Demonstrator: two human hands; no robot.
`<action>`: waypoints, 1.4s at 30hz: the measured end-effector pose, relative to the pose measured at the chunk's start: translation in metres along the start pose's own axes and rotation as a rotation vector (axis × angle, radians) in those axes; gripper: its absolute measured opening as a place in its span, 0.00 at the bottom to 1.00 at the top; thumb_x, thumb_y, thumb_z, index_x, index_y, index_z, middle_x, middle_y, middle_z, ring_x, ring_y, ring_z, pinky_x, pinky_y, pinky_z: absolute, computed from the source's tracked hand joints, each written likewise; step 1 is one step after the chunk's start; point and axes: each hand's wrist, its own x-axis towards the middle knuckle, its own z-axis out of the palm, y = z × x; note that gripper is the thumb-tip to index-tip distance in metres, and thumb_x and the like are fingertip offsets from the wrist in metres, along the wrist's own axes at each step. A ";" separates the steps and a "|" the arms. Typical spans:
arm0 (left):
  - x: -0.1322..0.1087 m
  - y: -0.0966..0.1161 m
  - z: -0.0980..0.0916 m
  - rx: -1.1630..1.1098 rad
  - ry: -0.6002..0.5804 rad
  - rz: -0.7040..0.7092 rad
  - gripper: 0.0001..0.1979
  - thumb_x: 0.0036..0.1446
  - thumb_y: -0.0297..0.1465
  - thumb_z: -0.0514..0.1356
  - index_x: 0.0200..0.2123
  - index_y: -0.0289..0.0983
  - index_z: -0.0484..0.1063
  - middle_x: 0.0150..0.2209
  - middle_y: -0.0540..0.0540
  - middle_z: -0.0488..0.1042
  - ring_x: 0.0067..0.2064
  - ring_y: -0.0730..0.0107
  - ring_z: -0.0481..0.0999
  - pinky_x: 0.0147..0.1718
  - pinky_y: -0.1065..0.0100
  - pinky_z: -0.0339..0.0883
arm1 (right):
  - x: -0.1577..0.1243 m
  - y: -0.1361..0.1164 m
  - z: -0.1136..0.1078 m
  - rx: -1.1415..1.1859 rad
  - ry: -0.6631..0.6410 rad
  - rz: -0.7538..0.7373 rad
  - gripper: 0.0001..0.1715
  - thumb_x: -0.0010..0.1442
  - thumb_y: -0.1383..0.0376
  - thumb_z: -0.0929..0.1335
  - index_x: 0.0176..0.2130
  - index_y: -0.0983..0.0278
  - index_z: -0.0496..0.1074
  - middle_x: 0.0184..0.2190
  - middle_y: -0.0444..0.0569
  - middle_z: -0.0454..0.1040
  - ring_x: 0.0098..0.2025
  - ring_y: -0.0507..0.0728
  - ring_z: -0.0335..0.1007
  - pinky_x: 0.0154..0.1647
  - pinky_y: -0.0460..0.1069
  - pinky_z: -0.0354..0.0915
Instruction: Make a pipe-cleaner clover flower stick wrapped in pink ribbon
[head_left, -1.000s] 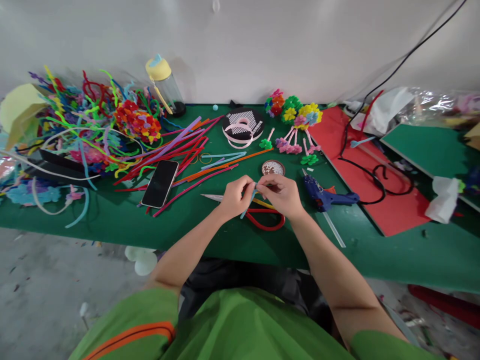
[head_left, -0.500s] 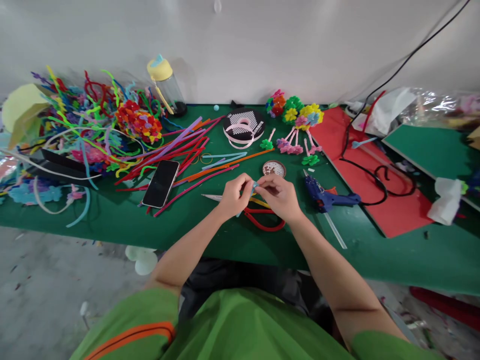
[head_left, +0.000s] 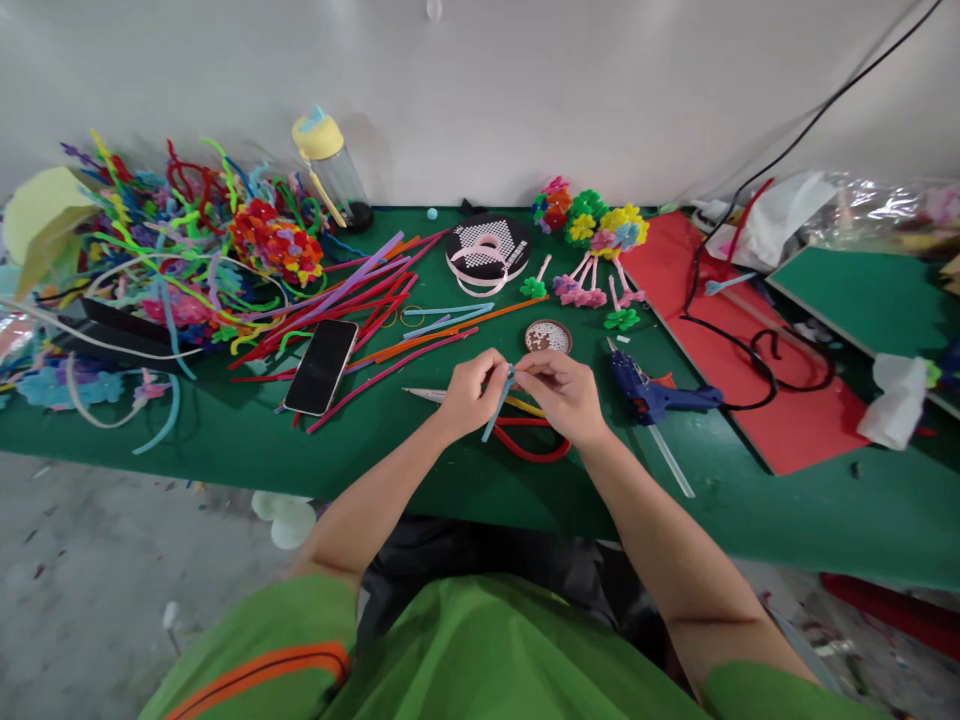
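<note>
Between my hands is a light blue pipe cleaner [head_left: 494, 412], its free end slanting down toward me. My left hand [head_left: 474, 392] is closed, pinching it between thumb and fingers. My right hand [head_left: 560, 392] pinches its upper part, fingertips almost meeting those of the left. Just beneath the hands lie scissors [head_left: 531, 453] with red and yellow handles, their blades pointing left. A round tin of small white beads [head_left: 547, 338] stands just beyond my right hand. What the fingertips cover is hidden.
A phone [head_left: 322, 367] lies by loose pipe cleaners [head_left: 375, 300], left. To the right is a blue glue gun [head_left: 651, 392] beside a red board [head_left: 750, 380]. Fuzzy flowers [head_left: 600, 235], a ribbon roll [head_left: 487, 250] and a bottle [head_left: 334, 170] stand at the back.
More of the light blue pipe cleaner now shows below my fingers, slanting down to the left. Both hands stay in nearly the same place.
</note>
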 end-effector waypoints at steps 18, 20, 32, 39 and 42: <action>0.001 0.003 -0.003 -0.208 -0.133 -0.163 0.15 0.60 0.39 0.49 0.26 0.35 0.60 0.20 0.53 0.61 0.21 0.80 0.59 0.20 0.75 0.53 | 0.004 -0.002 -0.006 0.233 -0.107 0.126 0.03 0.49 0.67 0.70 0.27 0.64 0.71 0.19 0.41 0.72 0.22 0.49 0.71 0.26 0.44 0.69; 0.001 0.002 -0.003 -0.245 -0.126 -0.180 0.15 0.59 0.40 0.49 0.26 0.35 0.60 0.20 0.53 0.62 0.21 0.80 0.60 0.20 0.75 0.54 | 0.004 -0.002 -0.006 0.235 -0.120 0.119 0.04 0.50 0.66 0.70 0.28 0.64 0.70 0.19 0.41 0.71 0.22 0.48 0.70 0.26 0.44 0.69; 0.000 -0.003 0.004 -0.516 -0.080 -0.285 0.17 0.58 0.43 0.50 0.26 0.36 0.57 0.18 0.55 0.61 0.20 0.81 0.62 0.22 0.74 0.57 | 0.003 0.002 0.004 -0.060 -0.007 -0.038 0.02 0.52 0.66 0.67 0.29 0.62 0.67 0.26 0.44 0.71 0.28 0.51 0.70 0.29 0.47 0.69; 0.000 -0.004 0.014 -0.745 -0.055 -0.306 0.18 0.55 0.44 0.53 0.24 0.36 0.54 0.19 0.57 0.57 0.19 0.83 0.61 0.22 0.74 0.58 | 0.001 0.003 0.005 -0.093 -0.008 -0.114 0.03 0.54 0.69 0.65 0.30 0.61 0.66 0.27 0.43 0.68 0.24 0.49 0.66 0.24 0.46 0.67; -0.001 -0.004 0.016 -0.775 -0.053 -0.320 0.19 0.55 0.45 0.54 0.24 0.36 0.54 0.18 0.58 0.56 0.19 0.83 0.60 0.22 0.74 0.58 | 0.001 0.004 0.004 -0.136 -0.008 -0.157 0.03 0.55 0.69 0.64 0.30 0.61 0.66 0.27 0.44 0.67 0.25 0.49 0.66 0.24 0.46 0.67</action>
